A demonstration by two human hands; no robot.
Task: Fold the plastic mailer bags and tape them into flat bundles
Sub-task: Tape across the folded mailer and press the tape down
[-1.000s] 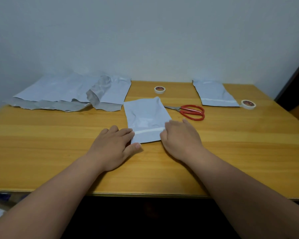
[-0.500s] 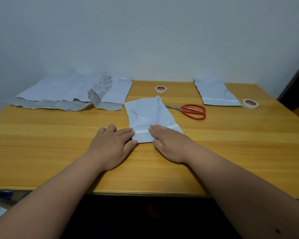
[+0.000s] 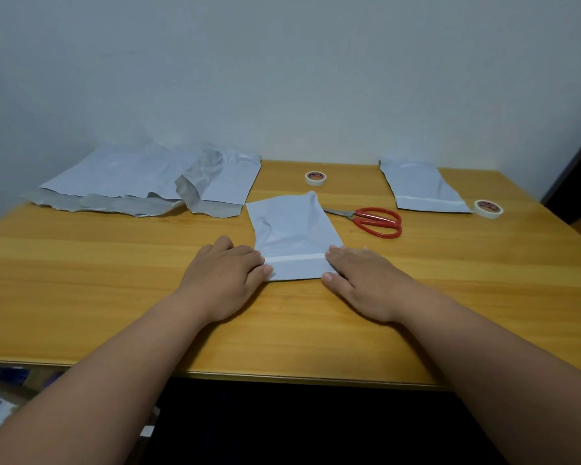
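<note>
Left hand (image 3: 223,276) lies flat with fingers extended, fingertips touching the left edge of the folded mailer (image 3: 294,236) at frame centre. Right hand (image 3: 363,280) likewise flat, fingertips at its right edge. A white tape strip (image 3: 296,258) crosses the mailer between them. Red scissors (image 3: 374,220) lie just right; unfolded mailers (image 3: 141,181) upper left; taped bundle (image 3: 423,189) and tape roll (image 3: 488,208) upper right; second roll (image 3: 316,178) on the table (image 3: 81,280).

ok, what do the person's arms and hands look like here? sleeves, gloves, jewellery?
Both forearms are bare up to the frame edge: no sleeves in view. The left hand and right hand wear no gloves, and no rings, watch or wristbands show. Fingernails are short and unpainted. No markings, straps or cables on either arm.
</note>
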